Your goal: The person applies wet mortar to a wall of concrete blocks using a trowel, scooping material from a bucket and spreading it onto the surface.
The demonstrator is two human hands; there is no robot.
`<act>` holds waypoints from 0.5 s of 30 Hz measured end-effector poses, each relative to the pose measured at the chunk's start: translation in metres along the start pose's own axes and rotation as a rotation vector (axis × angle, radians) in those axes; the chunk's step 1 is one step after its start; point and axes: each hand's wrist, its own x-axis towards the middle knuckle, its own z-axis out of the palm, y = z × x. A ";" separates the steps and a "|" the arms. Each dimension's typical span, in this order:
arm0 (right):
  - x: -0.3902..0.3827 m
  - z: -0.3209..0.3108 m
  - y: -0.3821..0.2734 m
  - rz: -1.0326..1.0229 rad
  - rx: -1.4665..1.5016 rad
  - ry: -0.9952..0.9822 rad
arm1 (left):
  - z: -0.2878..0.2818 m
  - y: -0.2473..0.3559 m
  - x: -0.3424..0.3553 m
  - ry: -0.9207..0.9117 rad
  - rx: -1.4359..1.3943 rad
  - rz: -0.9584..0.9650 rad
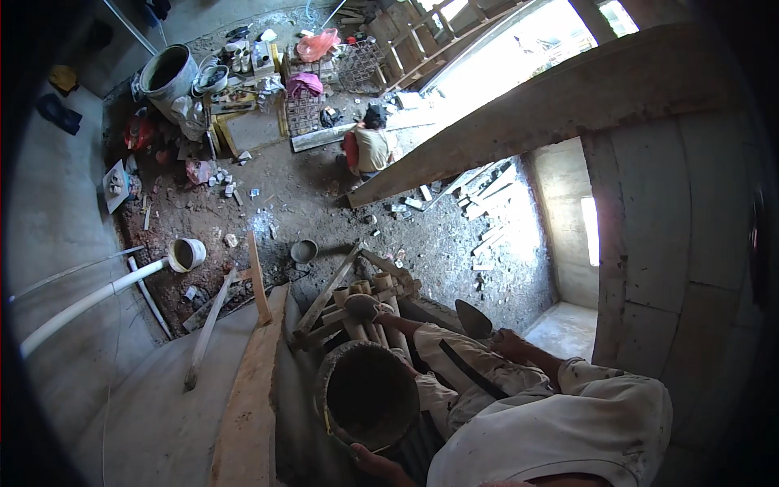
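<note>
At the lower middle a dark, mortar-stained bucket [334,381] stands beside my legs, its inside dark and in shadow. My left hand [380,466] is at the bucket's near rim, its fingers closed around the thin handle. To the right, beyond my knee, my right hand [511,345] grips a pointed trowel [472,320], its blade angled up and to the left. My shoe [363,307] rests on a bundle of bamboo poles [381,282] just past the bucket.
Left of the bucket runs a rough concrete edge [243,406] with wooden props [258,280]. A concrete beam [519,109] slants across the right. Far below, a person [375,146] crouches near a plank. A white pail [187,254], a basin [304,251] and rubble lie on the ground.
</note>
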 end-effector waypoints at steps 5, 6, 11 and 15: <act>0.008 0.008 -0.002 -0.082 -0.002 0.028 | 0.014 0.040 -0.026 0.123 0.038 0.141; 0.006 0.008 -0.008 -0.097 -0.010 0.014 | 0.012 0.040 -0.029 0.145 0.036 0.141; 0.006 0.002 -0.022 -0.124 0.050 -0.034 | 0.004 0.065 -0.055 0.071 -0.034 0.165; 0.038 0.008 -0.012 -0.437 -0.144 -0.048 | -0.009 0.032 -0.063 0.179 -0.081 0.161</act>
